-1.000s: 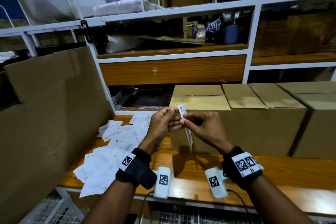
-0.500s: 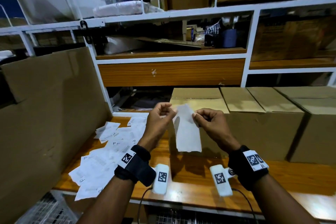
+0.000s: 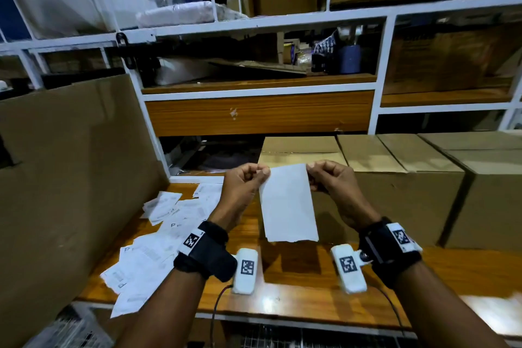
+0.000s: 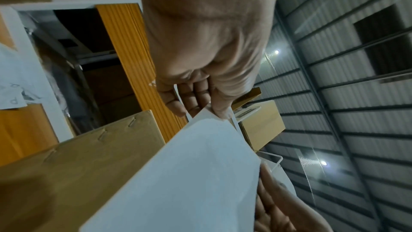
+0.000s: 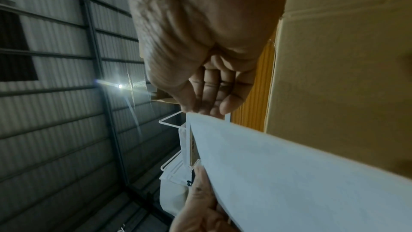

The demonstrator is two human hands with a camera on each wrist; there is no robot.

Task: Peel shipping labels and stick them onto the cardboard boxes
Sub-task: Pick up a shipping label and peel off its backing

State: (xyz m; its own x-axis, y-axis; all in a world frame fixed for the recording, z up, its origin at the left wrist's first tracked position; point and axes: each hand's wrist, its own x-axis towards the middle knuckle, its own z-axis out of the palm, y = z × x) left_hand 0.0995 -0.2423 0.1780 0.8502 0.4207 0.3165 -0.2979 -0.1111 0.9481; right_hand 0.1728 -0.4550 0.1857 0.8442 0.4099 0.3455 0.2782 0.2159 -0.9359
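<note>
A white label sheet (image 3: 288,203) hangs flat between my hands, its plain side toward me, above the wooden bench. My left hand (image 3: 245,181) pinches its top left corner and my right hand (image 3: 327,178) pinches its top right corner. Just behind the sheet stands a closed cardboard box (image 3: 302,150), the leftmost of a row. In the left wrist view the sheet (image 4: 189,174) runs from my thumb and fingers over the box top (image 4: 78,165). In the right wrist view the sheet (image 5: 289,174) stretches from my fingertips (image 5: 207,107) across the box (image 5: 345,77).
A heap of loose printed labels (image 3: 158,237) covers the bench's left part. A large cardboard sheet (image 3: 65,178) leans at the far left. More closed boxes (image 3: 423,167) line the right. A white shelf frame (image 3: 260,93) with a wooden panel rises behind.
The sheet was held edge-on between my hands; it has been turned and spread flat, and my hands have moved apart to its top corners.
</note>
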